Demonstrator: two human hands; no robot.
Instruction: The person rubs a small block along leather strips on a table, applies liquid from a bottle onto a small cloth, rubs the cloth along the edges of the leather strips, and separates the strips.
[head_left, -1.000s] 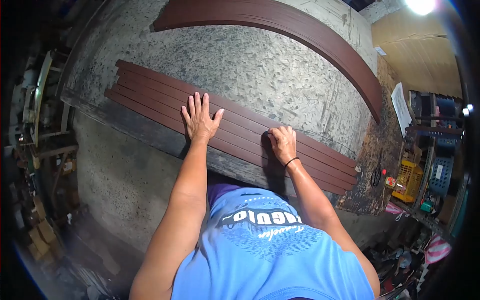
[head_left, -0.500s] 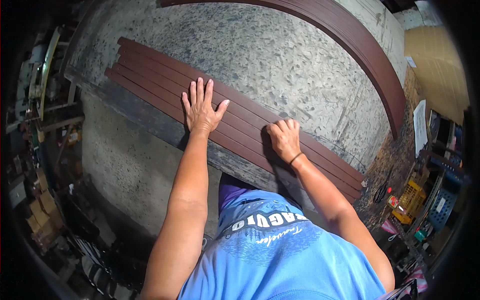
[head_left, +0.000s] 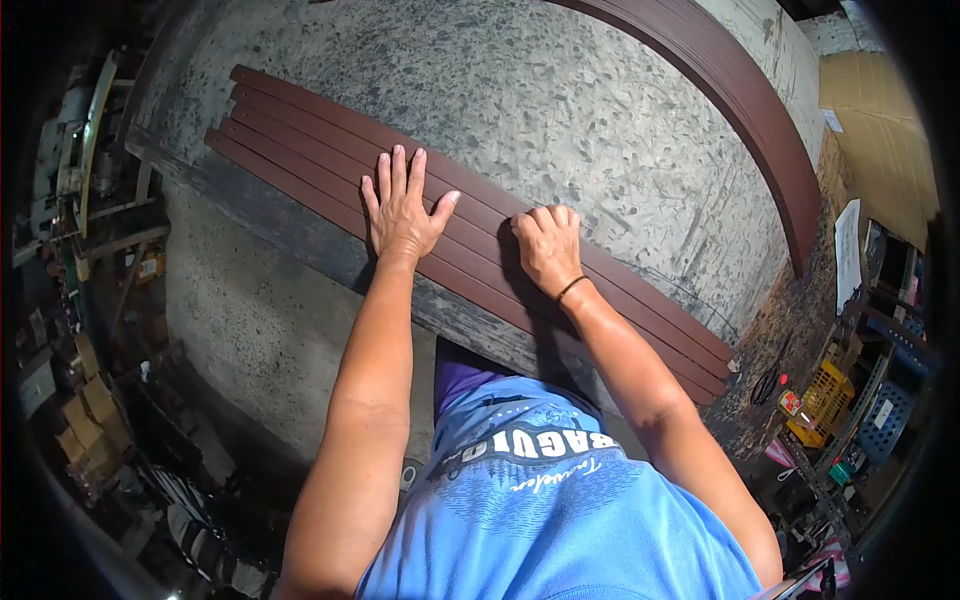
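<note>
Several long reddish-brown strips (head_left: pixel 310 135) lie flat, side by side, slanting across a worn grey tabletop (head_left: pixel 610 140). Small holes show near their left ends. My left hand (head_left: pixel 403 212) rests palm down on the strips left of their middle, fingers stretched out and thumb spread. Farther right, my right hand (head_left: pixel 548 248) is closed, knuckles up, on or just over the strips. Whatever its fingers may hold is hidden.
A thick curved brown band (head_left: pixel 745 120) stands along the far right of the table. Beyond it are a cardboard sheet (head_left: pixel 880 140), a white paper (head_left: pixel 847 255), a yellow basket (head_left: pixel 826 402) and a blue basket (head_left: pixel 884 420). Cluttered shelves (head_left: pixel 95 210) line the left side.
My right hand has moved left along the strips, closer to my left hand, and stays closed. My left hand keeps its place on the strips.
</note>
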